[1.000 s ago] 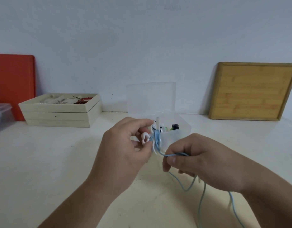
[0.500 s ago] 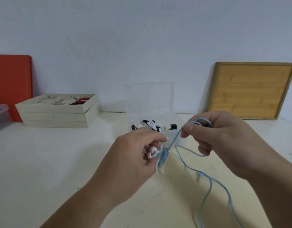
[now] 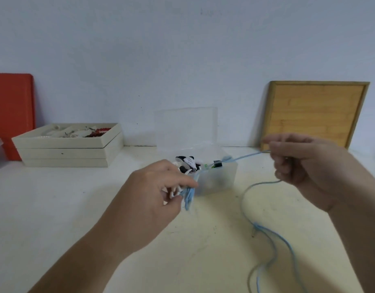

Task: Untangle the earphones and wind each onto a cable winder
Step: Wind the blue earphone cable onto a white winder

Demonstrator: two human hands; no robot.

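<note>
My left hand [image 3: 154, 197] grips a white cable winder [image 3: 174, 192] with several turns of light blue earphone cable wound on it. The blue cable [image 3: 245, 156] runs taut up and to the right into my right hand [image 3: 302, 166], which pinches it between thumb and fingers. Below my right hand the rest of the cable [image 3: 264, 231] hangs down in a loose loop and trails across the table toward the bottom edge. The earbuds are not in sight.
A clear plastic box [image 3: 220, 178] with its lid open stands just behind my left hand, holding black and white small items. Stacked cream trays [image 3: 66, 151] sit at the back left by a red board [image 3: 11, 115]. A wooden board [image 3: 315, 113] leans on the wall at right.
My right hand has swung out to the right and up, pulling the blue cable taut away from the winder. My left hand has stayed low with the winder.
</note>
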